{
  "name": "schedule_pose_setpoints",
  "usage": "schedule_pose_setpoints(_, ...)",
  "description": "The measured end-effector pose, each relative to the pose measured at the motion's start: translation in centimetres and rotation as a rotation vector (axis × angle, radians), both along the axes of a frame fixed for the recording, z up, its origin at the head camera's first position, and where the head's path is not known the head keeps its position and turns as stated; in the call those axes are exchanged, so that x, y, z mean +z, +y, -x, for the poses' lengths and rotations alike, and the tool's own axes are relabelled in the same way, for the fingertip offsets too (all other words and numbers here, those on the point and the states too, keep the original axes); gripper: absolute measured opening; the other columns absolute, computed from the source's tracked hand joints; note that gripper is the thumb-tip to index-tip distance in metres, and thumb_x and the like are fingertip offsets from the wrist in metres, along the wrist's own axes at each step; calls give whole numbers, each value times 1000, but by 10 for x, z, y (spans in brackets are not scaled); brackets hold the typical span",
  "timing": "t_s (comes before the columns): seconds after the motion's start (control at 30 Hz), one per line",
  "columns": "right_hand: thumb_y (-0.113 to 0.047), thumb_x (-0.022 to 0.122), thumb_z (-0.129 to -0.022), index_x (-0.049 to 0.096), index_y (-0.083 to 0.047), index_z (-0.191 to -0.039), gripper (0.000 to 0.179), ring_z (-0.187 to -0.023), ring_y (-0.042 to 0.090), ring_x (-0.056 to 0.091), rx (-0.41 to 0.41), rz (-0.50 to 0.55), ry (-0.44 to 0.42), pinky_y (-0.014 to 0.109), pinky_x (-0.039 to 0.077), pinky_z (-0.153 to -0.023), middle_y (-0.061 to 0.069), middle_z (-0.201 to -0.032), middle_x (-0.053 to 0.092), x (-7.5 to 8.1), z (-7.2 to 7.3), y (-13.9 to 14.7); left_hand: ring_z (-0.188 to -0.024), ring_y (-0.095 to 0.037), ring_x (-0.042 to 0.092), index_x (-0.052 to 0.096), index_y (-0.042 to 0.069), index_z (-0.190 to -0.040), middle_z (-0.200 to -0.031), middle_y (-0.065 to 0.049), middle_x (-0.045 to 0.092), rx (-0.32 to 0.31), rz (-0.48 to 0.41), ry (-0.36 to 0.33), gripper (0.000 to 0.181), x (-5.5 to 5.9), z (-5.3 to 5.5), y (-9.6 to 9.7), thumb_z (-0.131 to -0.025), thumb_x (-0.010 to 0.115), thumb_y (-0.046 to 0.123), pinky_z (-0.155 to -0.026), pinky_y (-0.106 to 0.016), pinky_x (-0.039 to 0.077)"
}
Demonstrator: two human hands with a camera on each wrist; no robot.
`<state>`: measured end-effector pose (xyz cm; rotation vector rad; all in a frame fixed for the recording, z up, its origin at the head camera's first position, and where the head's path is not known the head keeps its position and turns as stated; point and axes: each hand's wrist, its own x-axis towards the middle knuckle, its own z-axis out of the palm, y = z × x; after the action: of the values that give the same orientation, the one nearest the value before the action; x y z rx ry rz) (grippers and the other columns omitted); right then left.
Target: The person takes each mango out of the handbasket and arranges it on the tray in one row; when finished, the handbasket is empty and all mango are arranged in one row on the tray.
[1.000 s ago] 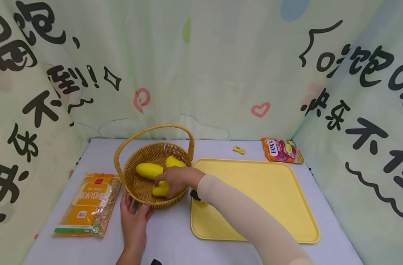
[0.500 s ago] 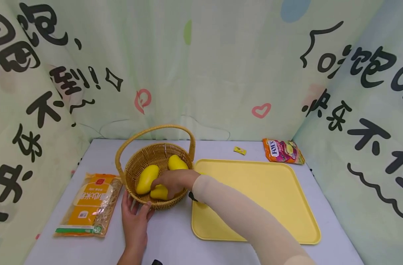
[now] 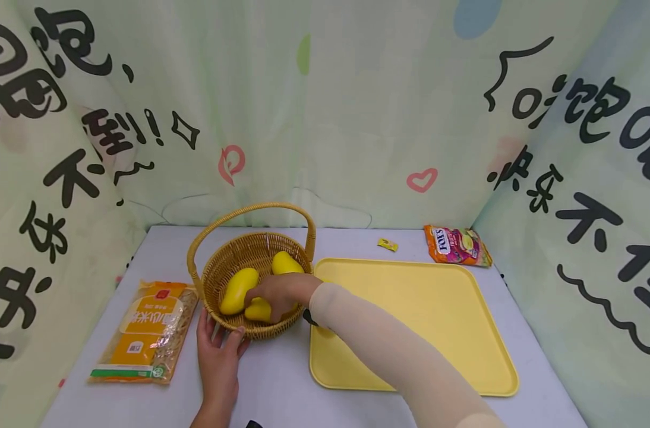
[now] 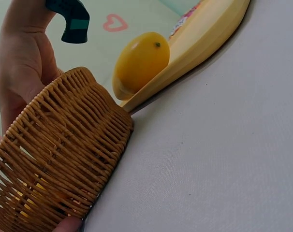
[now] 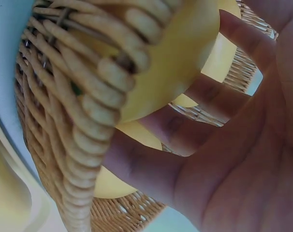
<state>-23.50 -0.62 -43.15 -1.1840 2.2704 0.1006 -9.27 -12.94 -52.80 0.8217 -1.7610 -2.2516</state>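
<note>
A round wicker basket (image 3: 214,270) with a tall handle stands at the left of the table. Inside it, one yellow mango (image 3: 239,291) lies at the left and another mango (image 3: 286,263) at the back right. My right hand (image 3: 278,295) reaches over the right rim and curls its fingers round a third mango (image 3: 258,310); the right wrist view shows this mango (image 5: 170,63) against the fingers and the woven rim. At the front left, my left hand (image 3: 218,356) grips the basket, thumb on the rim. One more mango (image 4: 141,63) rests on the yellow tray, mostly behind the sleeve in the head view.
To the right lies the yellow tray (image 3: 437,333), close against the basket. A bag of grain (image 3: 143,333) is left of the basket. Behind the tray are a small yellow packet (image 3: 387,244) and a Fox's candy bag (image 3: 457,245). Printed curtains (image 3: 357,119) surround the table.
The left mango has swung from lying crosswise to a steep slant, its lower end nearer the front rim. My right hand has shifted slightly inside the basket. The left hand holds its place.
</note>
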Motion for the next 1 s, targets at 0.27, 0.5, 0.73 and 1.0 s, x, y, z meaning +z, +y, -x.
schedule_pose_setpoints(0.27, -21, 82, -90, 56, -35, -147, 65, -115, 13, 55, -38, 35, 14, 26, 52, -93, 3, -147, 59, 6, 3, 5, -154, -32, 38, 7, 50, -167, -179, 3, 11, -1, 6, -2, 98, -2, 1, -1, -101, 66, 6, -101, -40, 60)
schedule_pose_setpoints(0.5, -24, 81, -87, 52, -36, -150, 70, -113, 18, 56, -114, 146, 6, 32, 54, -94, 7, -148, 54, 11, 9, 17, -154, -33, 39, 8, 50, -167, -179, 2, 12, 10, 12, 0, 99, -3, 1, 0, -101, 66, 6, -100, -41, 60)
schedule_pose_setpoints(0.73, -25, 81, -82, 52, -31, -149, 73, -114, 20, 53, -160, 399, -41, 31, 51, -90, 7, -143, 56, 17, 14, 35, -154, -32, 38, 8, 49, -167, -179, 2, 13, 12, 19, 3, 98, -2, 1, 1, -101, 65, 6, -99, -39, 61)
schedule_pose_setpoints(1.0, -24, 82, -79, 53, -22, -147, 74, -120, 23, 54, -264, 699, -205, 29, 56, -88, 2, -142, 59, 19, 4, 64, -155, -33, 38, 10, 49, -167, -179, 1, 14, 18, 38, 12, 97, -3, 1, 3, -100, 65, 6, -100, -41, 60)
